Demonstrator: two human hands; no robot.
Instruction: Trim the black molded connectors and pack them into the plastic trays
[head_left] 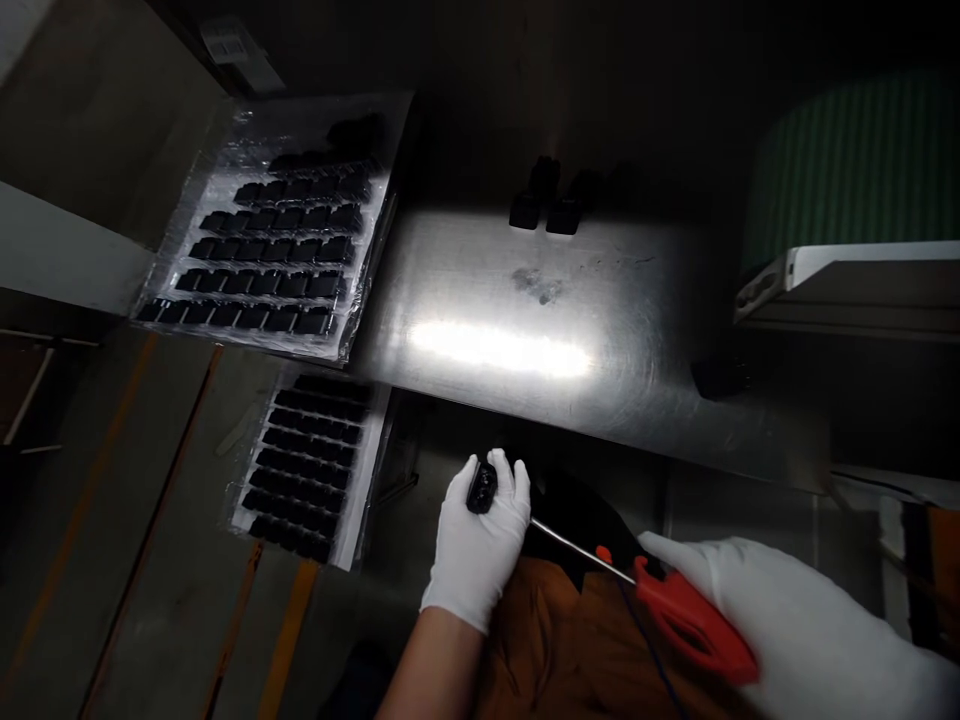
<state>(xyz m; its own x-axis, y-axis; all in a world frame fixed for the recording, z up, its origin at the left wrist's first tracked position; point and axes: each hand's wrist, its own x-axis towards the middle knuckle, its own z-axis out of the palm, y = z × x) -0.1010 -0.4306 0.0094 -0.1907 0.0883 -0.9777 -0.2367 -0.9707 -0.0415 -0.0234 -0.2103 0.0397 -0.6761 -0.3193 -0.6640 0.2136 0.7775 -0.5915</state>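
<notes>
**Stainless steel table** (pixel 570 400): brushed metal top, scuffed, with a dark smudge and a bright band of glare.

**Film-wrapped tray of black plastic parts** (pixel 262 235): glossy clear wrap over rows of small rectangular blocks, at the table's left edge.

**White tray of black plastic parts** (pixel 307 465): similar rows, just beyond the table's near left corner.

**Green ribbed cylinder** (pixel 847 165): beyond the table's right end, above a white-edged shelf (pixel 862 265).

**Brown cloth garment** (pixel 555 640): soft, creased, in front of the table's near edge.

**Right hand in white glove** (pixel 810 610): fingers clenched around a red slotted-handled screwdriver (pixel 694 620), whose thin steel shaft (pixel 577 548) reaches just beside the left hand; tip hidden.

**Left hand in white glove** (pixel 480 545): fingers grasping a small black moulded part (pixel 482 488), in front of the table's near edge.

**Risk:** a slip of the shaft under pressure could jab the glove or scratch the part; a loosened grip could drop the part.
</notes>
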